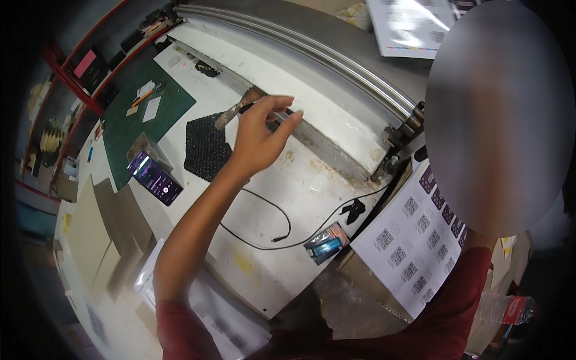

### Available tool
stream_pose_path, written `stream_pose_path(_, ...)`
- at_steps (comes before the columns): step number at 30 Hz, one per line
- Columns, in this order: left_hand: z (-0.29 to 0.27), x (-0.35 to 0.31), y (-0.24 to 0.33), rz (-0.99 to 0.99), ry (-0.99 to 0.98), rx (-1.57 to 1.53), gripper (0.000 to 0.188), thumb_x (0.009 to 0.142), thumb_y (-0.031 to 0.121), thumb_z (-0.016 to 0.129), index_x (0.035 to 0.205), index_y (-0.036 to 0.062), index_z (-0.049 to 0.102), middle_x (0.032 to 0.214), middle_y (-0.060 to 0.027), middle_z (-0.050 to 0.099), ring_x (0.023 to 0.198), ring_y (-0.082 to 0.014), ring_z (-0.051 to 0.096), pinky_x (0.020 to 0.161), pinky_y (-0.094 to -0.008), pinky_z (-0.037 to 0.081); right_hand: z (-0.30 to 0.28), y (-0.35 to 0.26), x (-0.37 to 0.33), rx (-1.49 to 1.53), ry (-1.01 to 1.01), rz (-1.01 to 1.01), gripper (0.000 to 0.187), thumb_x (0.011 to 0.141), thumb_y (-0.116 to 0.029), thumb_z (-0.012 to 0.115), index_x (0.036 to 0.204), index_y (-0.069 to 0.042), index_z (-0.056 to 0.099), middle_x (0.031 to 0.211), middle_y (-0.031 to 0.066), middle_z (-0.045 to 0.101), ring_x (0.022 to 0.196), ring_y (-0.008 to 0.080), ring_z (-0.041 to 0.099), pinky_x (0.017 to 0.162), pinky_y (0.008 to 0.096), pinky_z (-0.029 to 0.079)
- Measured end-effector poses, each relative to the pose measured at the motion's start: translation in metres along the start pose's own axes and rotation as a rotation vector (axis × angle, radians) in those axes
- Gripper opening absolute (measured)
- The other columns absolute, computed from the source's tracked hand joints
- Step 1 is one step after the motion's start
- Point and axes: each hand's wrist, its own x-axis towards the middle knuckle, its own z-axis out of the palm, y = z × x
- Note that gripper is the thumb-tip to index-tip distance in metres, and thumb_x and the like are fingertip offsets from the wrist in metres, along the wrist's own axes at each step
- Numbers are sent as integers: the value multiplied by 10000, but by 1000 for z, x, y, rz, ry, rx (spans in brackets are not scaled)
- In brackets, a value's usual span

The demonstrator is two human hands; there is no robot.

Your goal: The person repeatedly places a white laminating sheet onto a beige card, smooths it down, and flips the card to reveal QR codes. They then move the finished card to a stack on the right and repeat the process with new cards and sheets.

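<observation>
While worn strip [228, 115] lies just L of nearer L hand [261, 135], axis slanting up-right, L grip can't be confirmed; R hand blurred, ditto.

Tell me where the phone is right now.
In the head view, the phone is left of centre, near the green mat and to the lower left of the left hand.

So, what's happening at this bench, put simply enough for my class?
A person's left hand is over the near edge of a long white tray below metal rollers, beside a worn strip; whether it grips anything is unclear. The right hand is lost in blur. A lit phone and a black textured piece lie on the white table; a printed sheet lies at right.
</observation>
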Motion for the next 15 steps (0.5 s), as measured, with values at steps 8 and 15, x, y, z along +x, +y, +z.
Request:
stream_pose_path(8,22,72,-23,-486,138,-429,718,914,337,732,1415,-80,431,1202,-199,628,1028,-240,647,914,-348,523,74,-13,-107,-578,-548,418,527,925,-413,715,1131,63,623,956,132,677,800,195,671,634,314,575)
stream_pose_path(15,-52,21,-38,-629,296,-625,858,892,228,746,1490,-109,231,1228,-208,593,1095,-240,605,969,-372,485,66,-122,-203,-697,-294,-314,457,891,-454,745,997,-11,702,824,53,688,708,105,631,583,262,488)
